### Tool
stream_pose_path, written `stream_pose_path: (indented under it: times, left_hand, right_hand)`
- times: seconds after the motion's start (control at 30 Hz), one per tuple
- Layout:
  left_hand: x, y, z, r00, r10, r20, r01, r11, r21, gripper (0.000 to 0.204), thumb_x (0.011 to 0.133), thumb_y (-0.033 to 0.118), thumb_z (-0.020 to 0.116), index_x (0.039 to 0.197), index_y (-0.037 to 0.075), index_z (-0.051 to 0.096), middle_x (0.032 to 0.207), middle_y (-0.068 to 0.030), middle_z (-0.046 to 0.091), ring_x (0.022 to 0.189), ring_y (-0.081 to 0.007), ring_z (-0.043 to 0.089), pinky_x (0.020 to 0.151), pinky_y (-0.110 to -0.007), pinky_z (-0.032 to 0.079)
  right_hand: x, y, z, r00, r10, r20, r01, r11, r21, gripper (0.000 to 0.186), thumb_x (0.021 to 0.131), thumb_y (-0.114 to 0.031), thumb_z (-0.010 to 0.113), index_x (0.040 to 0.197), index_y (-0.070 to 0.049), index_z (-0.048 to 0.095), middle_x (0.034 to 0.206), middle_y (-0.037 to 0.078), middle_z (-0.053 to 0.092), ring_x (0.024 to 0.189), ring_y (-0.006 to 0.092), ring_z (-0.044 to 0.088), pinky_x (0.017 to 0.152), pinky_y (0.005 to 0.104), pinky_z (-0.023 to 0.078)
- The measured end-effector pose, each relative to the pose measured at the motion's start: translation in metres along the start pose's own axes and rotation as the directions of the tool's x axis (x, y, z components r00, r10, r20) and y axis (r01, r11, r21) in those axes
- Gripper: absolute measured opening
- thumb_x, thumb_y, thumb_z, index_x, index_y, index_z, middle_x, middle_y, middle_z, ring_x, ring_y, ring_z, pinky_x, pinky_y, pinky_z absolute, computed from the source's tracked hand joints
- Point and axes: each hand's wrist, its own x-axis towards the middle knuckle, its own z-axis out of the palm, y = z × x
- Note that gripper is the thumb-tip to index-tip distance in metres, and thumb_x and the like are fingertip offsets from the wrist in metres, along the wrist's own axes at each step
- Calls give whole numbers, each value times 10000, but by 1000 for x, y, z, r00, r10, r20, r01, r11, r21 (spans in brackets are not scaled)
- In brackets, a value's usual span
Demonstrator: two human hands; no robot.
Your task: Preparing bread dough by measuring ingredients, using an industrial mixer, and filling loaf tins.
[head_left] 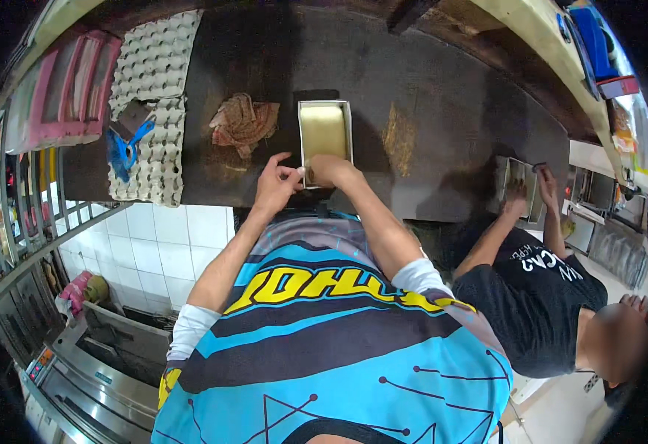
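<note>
A rectangular loaf pan (348,122) with pale walls stands on the dark table in front of me. Its inside shows a smooth golden-tan surface; whether this is a lining or the contents, I cannot tell. My left hand (274,185) is at the near left corner, thumb and forefinger pinched at the rim and another finger stretched out. Over the near end of the pan reaches my right hand (329,172), knuckles bent and fingers hidden inside or behind the hand. A crumpled reddish-brown cloth (244,124) lies left of the pan.
Grey egg trays (146,137) lie at the left, with a blue-handled brush (128,152) on them. Pink-edged packages (69,89) sit farther left. Golden crumbs (399,139) are scattered right of the pan. A co-worker in black (535,296) handles another pan (532,194) at the right.
</note>
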Motion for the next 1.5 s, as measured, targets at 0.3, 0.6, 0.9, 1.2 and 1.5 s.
stream_pose_path:
  times: [0.3,0.6,0.9,1.2,1.5]
  left_hand:
    - [7,-10,-3,998,67,7,-67,998,-12,547,893,160,666,1332,-28,400,801,-57,655,679,-111,610,593,-251,482]
    - [0,14,1,1000,-14,-9,15,998,54,549,900,176,660,1334,-35,399,802,-61,657,672,-122,626,580,-253,485]
    - [2,5,5,999,29,35,-28,999,-40,562,908,189,654,1340,-42,378,791,-69,643,675,-134,641,573,-258,496]
    - [12,-5,-6,998,13,57,-17,998,62,548,907,185,654,1330,-33,384,803,-78,646,681,-131,643,571,-262,506]
    - [10,11,-12,994,28,102,-37,995,89,544,915,214,647,1334,-2,377,818,-65,630,677,-114,613,594,-247,500]
  right_hand:
    - [34,13,16,997,41,62,-38,998,-54,311,769,-288,648,893,-11,712,918,234,674,837,388,665,726,455,517]
    - [45,26,-27,998,39,-39,-39,999,0,300,716,-175,669,956,5,685,925,221,680,875,363,668,764,413,536]
    - [96,58,-13,975,102,-195,-112,993,-42,254,741,-182,597,913,-21,692,920,215,684,882,343,669,775,426,517]
    - [56,30,-29,923,-104,-371,119,993,17,245,756,-208,585,853,-13,697,879,199,688,836,343,673,734,436,518]
    - [-7,-10,4,989,140,-40,-132,979,157,192,708,-173,638,813,-35,721,864,205,691,819,380,674,733,444,537]
